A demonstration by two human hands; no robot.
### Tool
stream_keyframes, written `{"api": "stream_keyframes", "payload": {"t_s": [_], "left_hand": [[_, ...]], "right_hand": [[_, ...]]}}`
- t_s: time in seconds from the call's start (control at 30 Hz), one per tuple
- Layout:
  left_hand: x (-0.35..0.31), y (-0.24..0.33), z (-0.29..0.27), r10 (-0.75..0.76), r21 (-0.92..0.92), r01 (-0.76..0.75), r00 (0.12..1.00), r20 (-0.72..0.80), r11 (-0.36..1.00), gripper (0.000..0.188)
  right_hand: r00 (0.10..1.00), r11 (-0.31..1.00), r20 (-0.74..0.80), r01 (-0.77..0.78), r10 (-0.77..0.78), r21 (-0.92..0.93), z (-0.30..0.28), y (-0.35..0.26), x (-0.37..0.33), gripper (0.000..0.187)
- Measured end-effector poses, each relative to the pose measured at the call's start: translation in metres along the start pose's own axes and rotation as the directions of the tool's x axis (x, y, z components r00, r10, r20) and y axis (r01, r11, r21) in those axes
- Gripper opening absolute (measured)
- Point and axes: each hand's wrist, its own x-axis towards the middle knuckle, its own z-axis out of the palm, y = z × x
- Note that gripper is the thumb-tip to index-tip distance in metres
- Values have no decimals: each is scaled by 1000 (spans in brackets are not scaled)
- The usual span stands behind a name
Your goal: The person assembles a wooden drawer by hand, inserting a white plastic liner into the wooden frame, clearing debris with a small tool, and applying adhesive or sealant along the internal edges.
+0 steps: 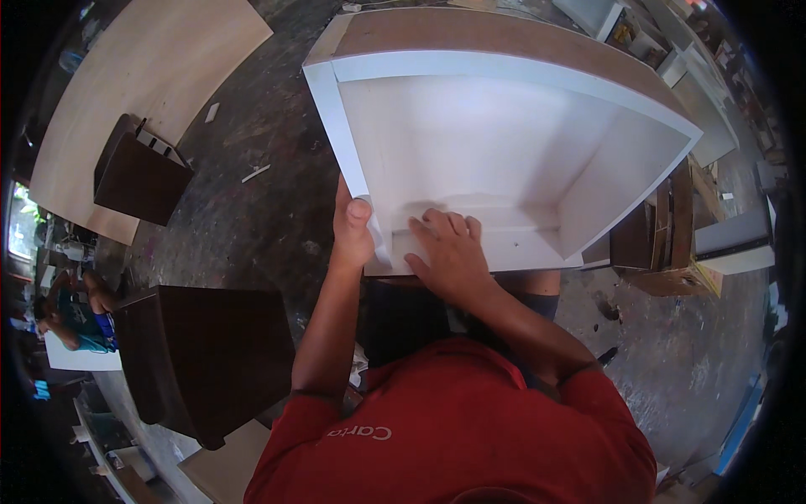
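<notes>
A white-lined, open-fronted cabinet box (470,126) stands in front of me, its open side toward me and its outer panel brown. My left hand (353,235) is closed on the cabinet's left side edge, thumb on the white front edge and fingers mostly hidden behind the panel. Beside that thumb, a white edging strip (378,231) bows slightly along the edge. My right hand (453,256) reaches inside over the near inner panel, palm down with fingers spread. It holds nothing that I can see. A small dark hole (516,244) shows in that panel, to the right.
Two dark brown cabinet pieces (206,357) (143,181) stand at left, the farther one on a large plywood sheet (159,67). A person (80,315) sits at far left. Brown boxes (663,235) and white panels (735,244) lie at right. Scraps litter the concrete floor (269,126).
</notes>
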Motion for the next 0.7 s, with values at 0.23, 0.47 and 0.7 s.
{"api": "stream_keyframes", "payload": {"t_s": [0.23,0.47,0.7], "left_hand": [[-3,9,2,-69,9,69,997,30,998,119],[-3,8,3,-50,-105,48,999,-15,993,105],[-4,3,-14,-118,-123,130,988,102,984,100]], "right_hand": [[990,991,71,113,-119,72,-2,2,15,47],[991,989,-28,132,-130,63,14,6,3,54],[989,975,-46,144,-138,167,20,6,13,38]]}}
